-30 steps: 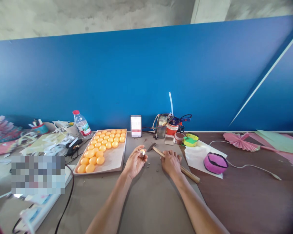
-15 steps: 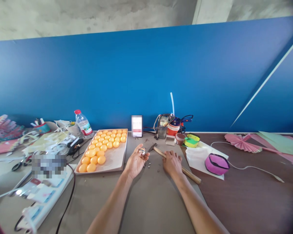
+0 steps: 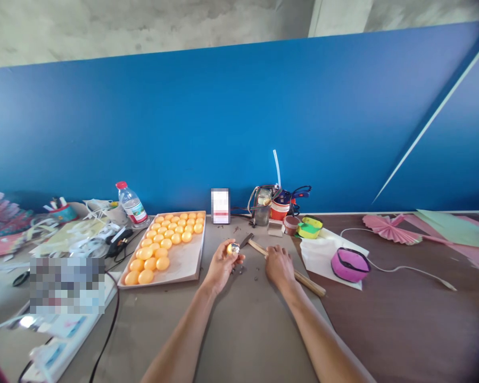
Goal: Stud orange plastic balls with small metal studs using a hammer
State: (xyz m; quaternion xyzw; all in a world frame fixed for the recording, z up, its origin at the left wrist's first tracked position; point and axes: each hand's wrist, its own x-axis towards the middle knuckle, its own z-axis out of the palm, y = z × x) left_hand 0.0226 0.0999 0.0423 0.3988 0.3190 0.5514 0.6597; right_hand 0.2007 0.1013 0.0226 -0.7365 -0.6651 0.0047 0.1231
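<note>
My left hand [image 3: 222,266] is raised a little over the grey table [image 3: 239,330], palm up, fingers curled round a small orange ball [image 3: 232,248] with a shiny metal piece on it. My right hand [image 3: 279,264] lies palm down on the wooden handle of a hammer [image 3: 303,277]; its dark head points toward the ball. Small dark bits [image 3: 239,270] are scattered on the table between the hands. Left of my left hand sits a tray [image 3: 183,266] with several orange balls in rows.
Along the blue wall stand a water bottle [image 3: 131,203], a small card [image 3: 220,206], cups with tools and cables [image 3: 277,205] and a green-yellow object [image 3: 311,227]. A purple pouch [image 3: 350,264] lies on white paper at right. Pink paper fans [image 3: 389,229], scraps and cords clutter the sides.
My left hand's fingers have curled closer round the ball, which now shows more orange. My right hand stays on the hammer handle. The view shifted slightly.
</note>
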